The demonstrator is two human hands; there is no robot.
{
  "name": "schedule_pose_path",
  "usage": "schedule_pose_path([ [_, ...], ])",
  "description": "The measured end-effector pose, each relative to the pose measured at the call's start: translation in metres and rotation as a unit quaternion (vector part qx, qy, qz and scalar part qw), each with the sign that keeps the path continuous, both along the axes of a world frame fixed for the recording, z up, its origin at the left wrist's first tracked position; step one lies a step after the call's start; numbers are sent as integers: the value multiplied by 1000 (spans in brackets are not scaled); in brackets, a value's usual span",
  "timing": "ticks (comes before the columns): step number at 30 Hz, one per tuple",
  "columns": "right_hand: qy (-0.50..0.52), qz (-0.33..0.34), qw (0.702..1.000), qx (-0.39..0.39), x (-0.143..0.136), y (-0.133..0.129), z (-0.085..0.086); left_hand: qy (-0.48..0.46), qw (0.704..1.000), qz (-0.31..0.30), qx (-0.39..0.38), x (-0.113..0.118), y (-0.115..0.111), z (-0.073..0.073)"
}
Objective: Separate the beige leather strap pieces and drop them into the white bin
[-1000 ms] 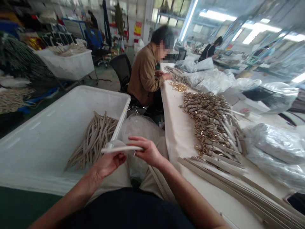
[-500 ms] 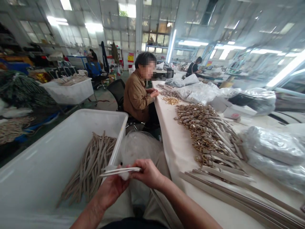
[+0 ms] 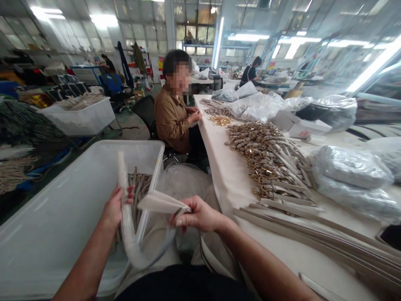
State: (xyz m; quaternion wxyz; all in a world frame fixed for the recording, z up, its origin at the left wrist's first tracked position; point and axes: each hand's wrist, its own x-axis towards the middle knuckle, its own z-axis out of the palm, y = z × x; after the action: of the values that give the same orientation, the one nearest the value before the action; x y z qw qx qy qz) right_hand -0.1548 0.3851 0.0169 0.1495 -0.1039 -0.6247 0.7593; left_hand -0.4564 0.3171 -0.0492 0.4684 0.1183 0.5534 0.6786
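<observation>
My left hand (image 3: 115, 207), above the near side of the white bin, is closed around a pale strap (image 3: 128, 225) that is blurred by motion. The strap loops down and back up toward my right hand (image 3: 197, 214). Pinched in my right hand are the ends of several flat beige straps (image 3: 164, 202), which fan out to the left over the bin's edge. Behind my left hand, a bundle of beige straps (image 3: 141, 186) lies in the white bin (image 3: 62, 200).
The cream-covered table (image 3: 232, 175) at right holds a pile of straps with gold buckles (image 3: 266, 154), long flat straps (image 3: 307, 234) and plastic-wrapped packs (image 3: 354, 167). A person in a brown jacket (image 3: 172, 117) sits at its left edge. Clear plastic (image 3: 181, 179) hangs beside the bin.
My left hand has moved left and up, away from my right hand, with a strap now looped between them. The straps in my right hand have fanned out. The view has shifted slightly.
</observation>
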Motion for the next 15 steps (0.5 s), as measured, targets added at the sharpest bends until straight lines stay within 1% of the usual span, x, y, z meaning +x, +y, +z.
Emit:
schedule_pose_path([
  [1, 10, -44, 999, -4, -1, 6, -3, 5, 1000, 0, 5, 17, 1, -1],
  [2, 17, -96, 995, -3, -1, 13, -7, 9, 1000, -14, 8, 34, 1, -2],
  [4, 12, -197, 980, 3, -1, 28, -15, 8, 997, -83, 4, 68, -3, -4],
  [6, -20, -261, 965, -4, 1, 41, -24, -6, 989, -146, -5, 95, -9, -6],
  [8, -46, -288, 956, -18, 3, 50, -31, -25, 984, -171, -32, 113, -15, -8],
  [10, -43, -295, 954, -29, 6, 56, -35, -32, 981, -173, -83, 123, -20, -9],
  [12, -14, -293, 956, -27, 8, 59, -36, -19, 976, -185, -115, 128, -24, -11],
  [15, 2, -285, 958, -11, 9, 62, -36, -7, 964, -243, -111, 128, -26, -13],
])
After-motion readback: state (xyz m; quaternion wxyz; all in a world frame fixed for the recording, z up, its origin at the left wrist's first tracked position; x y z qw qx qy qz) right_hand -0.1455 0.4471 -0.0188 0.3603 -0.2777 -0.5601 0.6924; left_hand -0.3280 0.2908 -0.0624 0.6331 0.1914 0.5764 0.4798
